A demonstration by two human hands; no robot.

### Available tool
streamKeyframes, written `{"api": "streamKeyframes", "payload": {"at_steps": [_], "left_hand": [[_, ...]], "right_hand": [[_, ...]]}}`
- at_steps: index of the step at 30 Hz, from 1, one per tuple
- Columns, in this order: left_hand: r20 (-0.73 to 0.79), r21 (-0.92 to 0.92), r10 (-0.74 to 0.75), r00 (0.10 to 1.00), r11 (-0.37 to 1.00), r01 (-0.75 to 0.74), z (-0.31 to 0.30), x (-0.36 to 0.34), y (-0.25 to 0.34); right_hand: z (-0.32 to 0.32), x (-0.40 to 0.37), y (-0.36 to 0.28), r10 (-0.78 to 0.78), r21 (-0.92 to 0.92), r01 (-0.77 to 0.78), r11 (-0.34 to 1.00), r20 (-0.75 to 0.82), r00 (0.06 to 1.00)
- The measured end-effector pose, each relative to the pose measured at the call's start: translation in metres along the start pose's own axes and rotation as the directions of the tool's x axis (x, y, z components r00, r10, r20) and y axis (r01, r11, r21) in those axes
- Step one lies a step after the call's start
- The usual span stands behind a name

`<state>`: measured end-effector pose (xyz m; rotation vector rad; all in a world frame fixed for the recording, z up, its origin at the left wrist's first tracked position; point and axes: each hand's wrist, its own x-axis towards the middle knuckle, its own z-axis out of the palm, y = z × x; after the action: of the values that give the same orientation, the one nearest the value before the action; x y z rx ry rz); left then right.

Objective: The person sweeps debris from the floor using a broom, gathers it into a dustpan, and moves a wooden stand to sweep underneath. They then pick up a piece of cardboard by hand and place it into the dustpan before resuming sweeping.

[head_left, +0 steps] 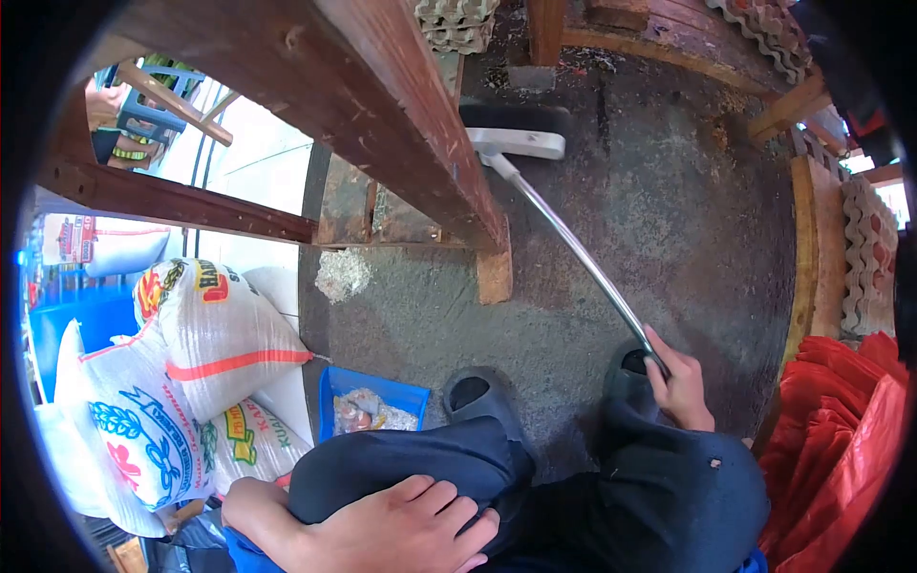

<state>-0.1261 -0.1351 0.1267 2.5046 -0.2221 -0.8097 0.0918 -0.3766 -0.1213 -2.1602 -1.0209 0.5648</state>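
My right hand is wrapped round the metal handle of a broom. The broom's white head with dark bristles lies on the concrete floor, partly behind a wooden beam. My left hand rests on my left knee, its fingers loosely spread and nothing in them. Just beyond that knee is a blue dustpan holding pale debris. A small pile of whitish debris lies on the floor farther off.
Wooden beams cross overhead at left. Stuffed sacks crowd the left side. Red plastic bags are heaped at right, near egg trays. More egg trays sit at the back. Another person's arm shows at far left.
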Motion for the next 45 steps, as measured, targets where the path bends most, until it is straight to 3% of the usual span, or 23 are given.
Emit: {"api": "streamKeyframes", "payload": {"at_steps": [6, 8, 12, 18, 22, 23, 25, 27, 28, 30, 32, 34, 35, 36, 39, 41, 45], "left_hand": [[0.055, -0.011, -0.022, 0.998, 1.0, 0.023, -0.004, -0.001, 0.001], [0.071, -0.003, -0.021, 0.997, 1.0, 0.021, -0.005, 0.0, 0.0], [0.075, -0.025, -0.026, 0.997, 0.999, 0.028, -0.006, 0.003, 0.002], [0.103, -0.062, -0.047, 0.994, 0.997, 0.054, -0.009, 0.005, 0.004], [0.089, -0.043, -0.039, 0.995, 0.998, 0.043, -0.01, 0.006, 0.003], [0.088, -0.043, -0.037, 0.995, 0.998, 0.04, -0.01, 0.006, 0.003], [0.086, -0.046, -0.036, 0.996, 0.998, 0.04, -0.013, 0.007, 0.003], [0.075, -0.051, -0.027, 0.997, 0.998, 0.031, -0.014, 0.007, 0.002], [0.067, -0.056, -0.023, 0.997, 0.998, 0.027, -0.015, 0.007, 0.001], [0.066, -0.057, -0.012, 0.998, 0.998, 0.016, -0.016, 0.006, 0.0], [0.058, -0.054, -0.003, 0.998, 0.999, 0.006, -0.018, 0.007, -0.002], [0.077, -0.076, 0.001, 0.997, 0.997, 0.005, -0.019, 0.009, -0.003], [0.073, -0.073, 0.003, 0.997, 0.997, 0.002, -0.02, 0.011, -0.003], [0.078, -0.073, 0.006, 0.997, 0.997, -0.001, -0.02, 0.013, -0.004], [0.089, -0.068, 0.005, 0.996, 0.998, 0.001, -0.021, 0.017, -0.004], [0.095, -0.065, 0.008, 0.995, 0.998, -0.002, -0.021, 0.016, -0.004], [0.06, -0.076, 0.006, 0.998, 0.997, -0.001, -0.021, 0.012, -0.006]], "right_hand": [[0.031, 0.104, -0.013, -0.146, -0.039, 0.147, 0.988, 0.022, 0.989], [0.044, 0.142, -0.012, -0.144, -0.137, 0.155, 0.978, 0.087, 0.986], [0.053, 0.217, -0.024, -0.228, -0.181, 0.219, 0.959, -0.027, 0.973], [0.036, 0.3, -0.067, 0.006, -0.164, -0.005, 0.986, 0.006, 1.0], [0.033, 0.337, -0.077, 0.025, -0.128, -0.028, 0.991, -0.029, 0.999], [0.035, 0.349, -0.074, -0.032, -0.137, 0.028, 0.99, -0.031, 0.999], [0.025, 0.349, -0.082, -0.088, -0.151, 0.082, 0.985, -0.032, 0.996], [0.001, 0.345, -0.093, 0.04, -0.122, -0.02, 0.992, 0.166, 0.985], [-0.016, 0.338, -0.1, 0.042, -0.125, -0.022, 0.992, 0.161, 0.986], [-0.05, 0.311, -0.112, 0.048, -0.099, -0.019, 0.995, 0.302, 0.952], [-0.056, 0.296, -0.113, 0.088, -0.106, -0.061, 0.992, 0.268, 0.959], [-0.038, 0.301, -0.101, -0.18, -0.172, 0.185, 0.968, 0.042, 0.983], [-0.036, 0.31, -0.106, -0.065, -0.184, 0.087, 0.979, 0.118, 0.991], [-0.025, 0.326, -0.106, -0.067, -0.184, 0.087, 0.979, 0.114, 0.991], [0.007, 0.358, -0.105, -0.079, -0.221, 0.072, 0.973, -0.024, 0.997], [-0.002, 0.35, -0.121, 0.061, -0.108, -0.032, 0.994, 0.28, 0.958], [-0.027, 0.315, -0.12, -0.071, -0.139, 0.124, 0.982, 0.335, 0.94]]}}
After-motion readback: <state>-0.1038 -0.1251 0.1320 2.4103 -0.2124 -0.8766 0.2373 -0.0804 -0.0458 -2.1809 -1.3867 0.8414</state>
